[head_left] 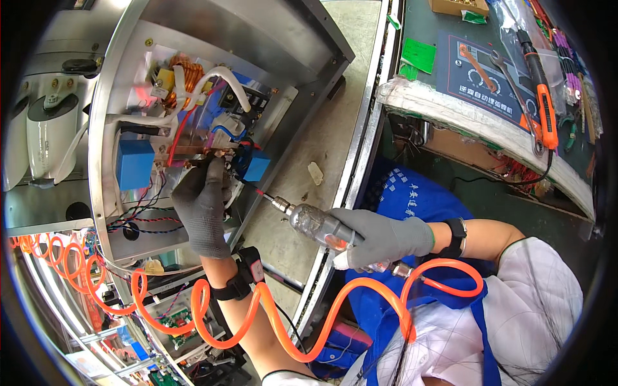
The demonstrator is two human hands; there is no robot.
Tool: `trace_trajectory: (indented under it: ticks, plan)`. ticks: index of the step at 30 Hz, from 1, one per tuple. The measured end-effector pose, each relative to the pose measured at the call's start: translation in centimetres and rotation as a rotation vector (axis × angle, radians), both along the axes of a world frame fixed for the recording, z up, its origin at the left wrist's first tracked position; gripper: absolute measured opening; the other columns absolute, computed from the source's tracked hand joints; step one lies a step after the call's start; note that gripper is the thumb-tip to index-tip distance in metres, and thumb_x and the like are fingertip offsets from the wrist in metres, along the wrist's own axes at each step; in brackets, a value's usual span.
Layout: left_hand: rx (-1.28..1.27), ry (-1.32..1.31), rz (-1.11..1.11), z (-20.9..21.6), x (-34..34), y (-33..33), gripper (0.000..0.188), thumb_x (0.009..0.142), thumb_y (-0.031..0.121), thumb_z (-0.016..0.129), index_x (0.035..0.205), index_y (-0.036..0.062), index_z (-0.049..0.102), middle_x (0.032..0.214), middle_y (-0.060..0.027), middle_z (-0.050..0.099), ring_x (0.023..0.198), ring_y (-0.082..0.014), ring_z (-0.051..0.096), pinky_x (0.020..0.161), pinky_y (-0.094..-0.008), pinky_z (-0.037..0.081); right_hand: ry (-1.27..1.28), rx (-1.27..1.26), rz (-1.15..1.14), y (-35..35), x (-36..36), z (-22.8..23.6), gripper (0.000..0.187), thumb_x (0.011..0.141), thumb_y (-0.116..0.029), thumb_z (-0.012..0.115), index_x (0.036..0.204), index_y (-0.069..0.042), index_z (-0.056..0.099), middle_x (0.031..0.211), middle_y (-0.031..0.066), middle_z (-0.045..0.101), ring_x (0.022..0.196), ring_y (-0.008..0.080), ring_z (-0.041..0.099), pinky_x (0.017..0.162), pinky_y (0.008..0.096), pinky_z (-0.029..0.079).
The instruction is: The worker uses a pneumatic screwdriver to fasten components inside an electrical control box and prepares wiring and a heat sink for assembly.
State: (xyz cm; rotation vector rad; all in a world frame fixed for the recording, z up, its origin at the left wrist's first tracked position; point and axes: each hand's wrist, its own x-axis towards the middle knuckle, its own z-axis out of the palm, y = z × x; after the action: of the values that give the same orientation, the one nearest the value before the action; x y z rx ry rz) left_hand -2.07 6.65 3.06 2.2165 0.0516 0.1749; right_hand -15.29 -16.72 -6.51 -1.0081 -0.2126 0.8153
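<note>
Power screwdriver (311, 221) (tip indistinct)

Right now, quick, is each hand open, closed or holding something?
Left hand: fingers bent among the parts inside the metal box; can't tell if they grip anything.
Right hand: closed, holding the power driver.

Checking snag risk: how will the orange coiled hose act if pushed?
The orange coiled hose is likely springy rather than limp: its loops form open, round curves. It may tug the pneumatic screwdriver, being coupled to its rear end. Its smooth surface suggests it could slide easily.
</note>
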Motion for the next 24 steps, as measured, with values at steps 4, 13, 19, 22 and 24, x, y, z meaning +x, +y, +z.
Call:
trace_trajectory:
  ticks: [4, 13, 19, 22, 24]
  plan:
    - [0.057, -0.119, -0.014, -0.9, 0.2, -0.1, 0.021, 0.093, 0.018, 0.071, 0.095, -0.0026, 0.075, 0.071, 0.0007, 0.064, 0.061, -0.0041, 0.052, 0.054, -0.0214, 0.040, -0.070, -0.007, -0.060, 1.1, 0.2, -0.8, 0.048, 0.082, -0.024, 0.074, 0.116, -0.003, 0.048, 0.077, 0.0062, 0.060, 0.050, 0.0133, 0.058, 0.045, 0.0292, 0.049]
    - [-0.084, -0.195, 0.013, -2.2, -0.8, -0.8, 0.022, 0.094, 0.016, 0.071, 0.101, -0.0047, 0.073, 0.077, -0.0024, 0.068, 0.064, -0.0053, 0.057, 0.055, -0.0198, 0.041, -0.383, -0.183, -0.214, 2.7, 0.0, -2.6, 0.050, 0.077, -0.033, 0.074, 0.111, -0.005, 0.052, 0.085, 0.0123, 0.063, 0.070, 0.0290, 0.064, 0.065, 0.0391, 0.052]
    - [-0.123, -0.239, 0.009, -2.4, -0.9, -0.5, 0.022, 0.092, 0.016, 0.074, 0.098, -0.0044, 0.073, 0.078, -0.0030, 0.068, 0.067, -0.0058, 0.057, 0.060, -0.0199, 0.045, -0.315, -0.222, -0.225, 4.5, -0.7, -1.4, 0.052, 0.079, -0.039, 0.076, 0.110, -0.006, 0.052, 0.086, 0.0123, 0.064, 0.077, 0.0291, 0.065, 0.072, 0.0410, 0.052]
    - [-0.212, -0.275, 0.041, -2.9, -0.7, -0.4, 0.022, 0.091, 0.015, 0.075, 0.101, -0.0045, 0.073, 0.080, -0.0039, 0.070, 0.069, -0.0065, 0.059, 0.061, -0.0201, 0.046, -0.287, -0.195, -0.226, 5.2, -1.1, -1.1, 0.053, 0.081, -0.041, 0.075, 0.111, -0.005, 0.051, 0.084, 0.0123, 0.063, 0.074, 0.0258, 0.065, 0.070, 0.0394, 0.052]
    - [-0.200, -0.294, 0.021, -3.1, -0.6, -0.4, 0.024, 0.090, 0.014, 0.076, 0.105, -0.0048, 0.072, 0.083, -0.0049, 0.071, 0.070, -0.0072, 0.060, 0.062, -0.0206, 0.047, -0.244, -0.228, -0.185, 5.4, -1.2, -0.9, 0.054, 0.082, -0.042, 0.074, 0.112, -0.003, 0.050, 0.083, 0.0127, 0.062, 0.071, 0.0235, 0.065, 0.067, 0.0381, 0.052]
